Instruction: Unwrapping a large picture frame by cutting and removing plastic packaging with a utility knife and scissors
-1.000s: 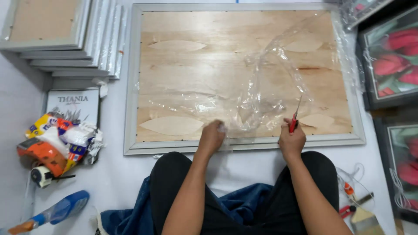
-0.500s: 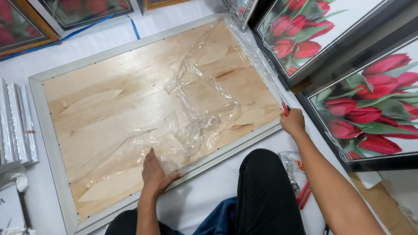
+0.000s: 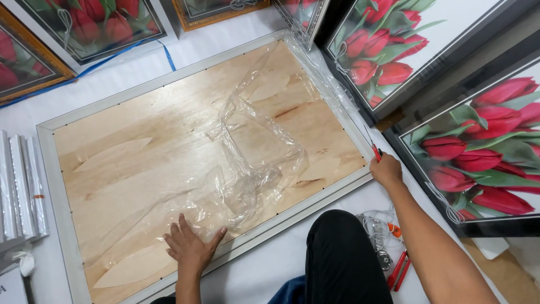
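A large picture frame (image 3: 56,186) lies face down on the white floor (image 3: 264,270), its pale plywood backing board (image 3: 146,152) turned up and bordered by a silvery-white moulding. Crumpled clear plastic wrap (image 3: 247,152) sprawls across the middle and right of the board and trails over the far right corner. Framed prints of red tulips (image 3: 478,146) stand just beside the frame's right edge, with more tulip pictures (image 3: 84,28) along the top edge, and a stack of white frames (image 3: 19,180) sits at the left. The person's black-trousered knee (image 3: 343,259) rests near the frame's lower edge. The left hand (image 3: 190,247) lies flat on the board close to the lower moulding, its fingers (image 3: 183,226) spread and pressing on the edge of the plastic wrap. The right hand (image 3: 387,169) sits at the frame's right corner, its fingers closed around a small red-handled cutter (image 3: 373,148) whose tip points up along the moulding, where the wrap drapes over the edge. On the floor by the knee lie a coil of picture wire (image 3: 376,231) and a red-handled tool (image 3: 398,270).
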